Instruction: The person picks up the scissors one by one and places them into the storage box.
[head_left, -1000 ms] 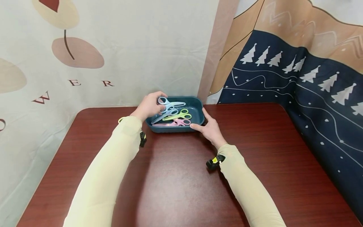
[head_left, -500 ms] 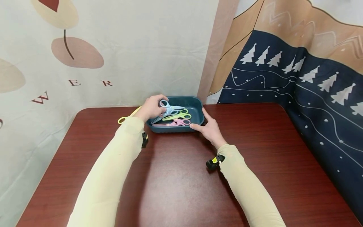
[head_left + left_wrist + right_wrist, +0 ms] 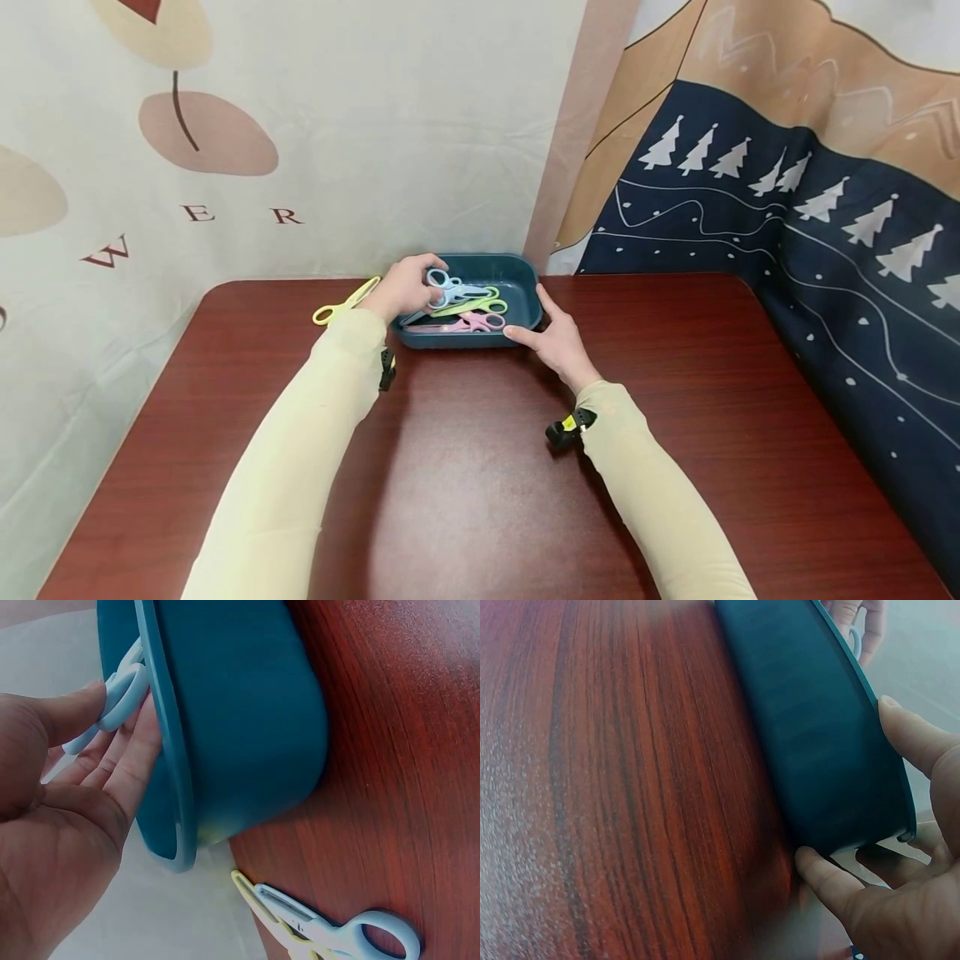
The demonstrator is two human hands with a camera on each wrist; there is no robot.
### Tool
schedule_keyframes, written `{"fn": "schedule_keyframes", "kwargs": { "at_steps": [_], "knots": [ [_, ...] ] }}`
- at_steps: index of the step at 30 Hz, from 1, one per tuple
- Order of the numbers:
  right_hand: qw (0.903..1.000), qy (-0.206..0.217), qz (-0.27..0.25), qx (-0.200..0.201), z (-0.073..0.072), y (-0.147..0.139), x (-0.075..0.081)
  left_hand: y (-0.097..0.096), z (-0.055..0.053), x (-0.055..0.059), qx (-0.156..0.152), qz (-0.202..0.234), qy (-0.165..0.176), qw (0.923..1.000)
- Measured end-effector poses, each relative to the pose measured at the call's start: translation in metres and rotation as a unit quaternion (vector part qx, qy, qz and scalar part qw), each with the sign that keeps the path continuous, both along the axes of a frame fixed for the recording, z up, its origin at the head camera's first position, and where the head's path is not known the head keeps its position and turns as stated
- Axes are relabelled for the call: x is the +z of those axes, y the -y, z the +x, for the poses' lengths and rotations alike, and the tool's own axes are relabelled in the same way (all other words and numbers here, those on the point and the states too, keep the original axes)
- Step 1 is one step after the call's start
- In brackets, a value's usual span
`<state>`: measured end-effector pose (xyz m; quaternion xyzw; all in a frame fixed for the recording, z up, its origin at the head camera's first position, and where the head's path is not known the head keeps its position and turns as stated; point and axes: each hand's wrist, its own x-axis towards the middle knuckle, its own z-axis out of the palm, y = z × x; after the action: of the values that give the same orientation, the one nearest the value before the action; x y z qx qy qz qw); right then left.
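Observation:
My left hand [image 3: 405, 287] pinches light blue scissors [image 3: 126, 696] by the handle loops, thumb on one side and fingers on the other. These scissors lie low over the teal plastic bin [image 3: 517, 292], their blades pointing right. Inside the bin are green scissors [image 3: 491, 307] and pink scissors [image 3: 480, 322]; another blue pair is partly covered by the left hand. At the bin's right end, my right hand [image 3: 557, 340] grips the near corner. Its thumb [image 3: 911, 735] presses the rim, and a finger reaches the bottom edge in the right wrist view.
Left of the bin, yellow scissors [image 3: 347, 302] lie on the red-brown wooden table [image 3: 465, 467]. The left wrist view shows a second light blue pair [image 3: 382, 934] beside them. A pale cloth wall [image 3: 375, 142] stands behind the table, a navy tree-print cloth [image 3: 750, 217] at the right.
My left hand has shifted slightly right and down with the blue scissors, which now overlap the green pair more. More of the yellow scissors shows behind the wrist. The right hand keeps its place.

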<state>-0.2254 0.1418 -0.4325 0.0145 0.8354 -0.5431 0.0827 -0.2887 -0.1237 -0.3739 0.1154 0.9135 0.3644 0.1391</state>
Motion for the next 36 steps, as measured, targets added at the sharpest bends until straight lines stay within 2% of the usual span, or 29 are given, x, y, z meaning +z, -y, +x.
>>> {"fn": "schedule_keyframes", "kwargs": {
  "at_steps": [10,14,23,36],
  "knots": [
    [1.0,-0.004,0.002,0.0,0.0,0.0,0.0,-0.002,0.001,0.0,0.006,-0.017,0.022,0.9996],
    [1.0,-0.002,0.002,0.0,0.0,0.001,0.0,-0.002,0.001,-0.001,0.004,-0.027,0.015,0.9995],
    [1.0,-0.003,0.002,0.006,0.0,0.001,0.001,0.005,-0.001,0.004,0.002,-0.079,-0.017,0.9967],
    [1.0,0.006,-0.005,0.001,0.001,0.0,0.001,0.023,0.003,0.013,0.024,-0.056,-0.033,0.9976]
  ]
}}
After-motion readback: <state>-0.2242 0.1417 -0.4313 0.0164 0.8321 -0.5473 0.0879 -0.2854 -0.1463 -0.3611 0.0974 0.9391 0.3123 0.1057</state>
